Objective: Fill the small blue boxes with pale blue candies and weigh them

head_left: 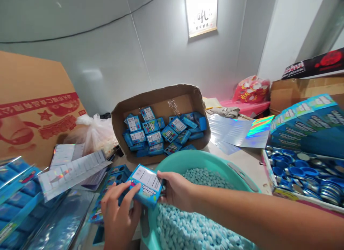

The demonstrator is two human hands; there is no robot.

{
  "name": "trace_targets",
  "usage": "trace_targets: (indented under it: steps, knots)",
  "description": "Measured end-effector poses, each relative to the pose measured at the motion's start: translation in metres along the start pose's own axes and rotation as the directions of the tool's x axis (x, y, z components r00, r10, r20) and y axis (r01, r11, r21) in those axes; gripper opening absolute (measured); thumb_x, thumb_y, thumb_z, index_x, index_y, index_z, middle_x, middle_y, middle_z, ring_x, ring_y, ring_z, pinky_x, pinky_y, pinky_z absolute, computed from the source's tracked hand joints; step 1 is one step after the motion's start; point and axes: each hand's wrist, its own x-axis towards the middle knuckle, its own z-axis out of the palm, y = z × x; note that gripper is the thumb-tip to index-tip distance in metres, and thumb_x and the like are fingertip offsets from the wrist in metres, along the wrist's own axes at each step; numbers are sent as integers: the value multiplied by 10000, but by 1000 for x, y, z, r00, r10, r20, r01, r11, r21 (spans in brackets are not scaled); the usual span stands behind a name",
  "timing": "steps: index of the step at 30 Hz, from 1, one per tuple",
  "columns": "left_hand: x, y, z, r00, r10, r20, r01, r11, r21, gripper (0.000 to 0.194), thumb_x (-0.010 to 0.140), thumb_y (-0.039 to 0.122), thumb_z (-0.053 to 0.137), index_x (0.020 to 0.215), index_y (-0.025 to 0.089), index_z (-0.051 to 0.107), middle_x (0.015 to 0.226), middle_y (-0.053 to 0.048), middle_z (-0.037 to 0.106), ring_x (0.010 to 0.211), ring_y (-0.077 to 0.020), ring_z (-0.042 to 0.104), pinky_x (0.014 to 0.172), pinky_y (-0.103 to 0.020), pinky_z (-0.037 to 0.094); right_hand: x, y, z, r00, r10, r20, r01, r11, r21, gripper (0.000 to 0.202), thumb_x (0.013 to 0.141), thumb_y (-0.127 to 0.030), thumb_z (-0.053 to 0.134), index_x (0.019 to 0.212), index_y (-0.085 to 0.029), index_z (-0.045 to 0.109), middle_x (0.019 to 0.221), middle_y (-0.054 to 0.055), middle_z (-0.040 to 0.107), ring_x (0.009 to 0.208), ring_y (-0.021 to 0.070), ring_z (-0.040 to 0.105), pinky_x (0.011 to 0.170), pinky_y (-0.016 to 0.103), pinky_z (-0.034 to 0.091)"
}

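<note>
Head camera view: I am gripping a small blue box (pixel 147 180) between both hands, its white label panel facing up, over the left rim of a teal tub (pixel 199 156). My right hand (pixel 178 190) is closing thumb and fingers on the box's right end, while my left hand (pixel 119 207) is bending its fingers over the left end. Inside the tub, pale blue tablets (pixel 188 228) are lying in a loose heap. Beyond the tub's far-left rim, an open cardboard carton (pixel 150 104) is standing on the table (pixel 243 162), with similar blue boxes (pixel 151 126) lying jumbled inside. Towards the table's left side, clear-wrapped blue packs (pixel 21 205) are resting before a large brown carton (pixel 32 88). Towards its right side, a shallow tray (pixel 291 198) is holding round blue-and-silver pieces (pixel 303 173), and silvery sheets (pixel 228 130) are lying between that tray and the cardboard carton.
</note>
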Motion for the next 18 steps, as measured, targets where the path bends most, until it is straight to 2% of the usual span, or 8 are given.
trace_targets:
  steps: [5,9,12,18]
  knots:
    - [3,7,3,994,96,-57,-96,995,1,323,832,79,698,1088,276,679,1057,-63,569,961,-214,579,1057,-462,448,0,-4,2,999,-35,-41,38,997,69,258,1023,-315,410,933,-167,601,713,45,656,640,161,658,536,216,505]
    - [3,5,2,994,86,-72,-85,996,16,304,814,64,721,1035,268,681,1017,-57,580,896,-201,583,1064,-465,425,-1,-7,3,997,-46,-63,52,995,88,310,1048,-351,352,957,-162,580,705,45,653,614,158,646,532,218,480]
    - [2,2,0,988,134,-78,-133,991,17,264,824,81,727,1002,271,679,965,-44,600,828,-185,575,1049,-450,419,-2,-8,3,996,-41,-78,48,995,90,340,1056,-364,322,934,-163,568,699,49,650,615,161,641,521,216,453]
    - [1,2,-3,988,122,-97,-122,992,4,281,807,62,766,979,268,681,954,-50,604,820,-190,577,968,-444,453,-3,-4,6,997,25,-76,-17,995,94,424,1070,-371,241,880,-169,562,689,54,649,602,169,637,591,263,505]
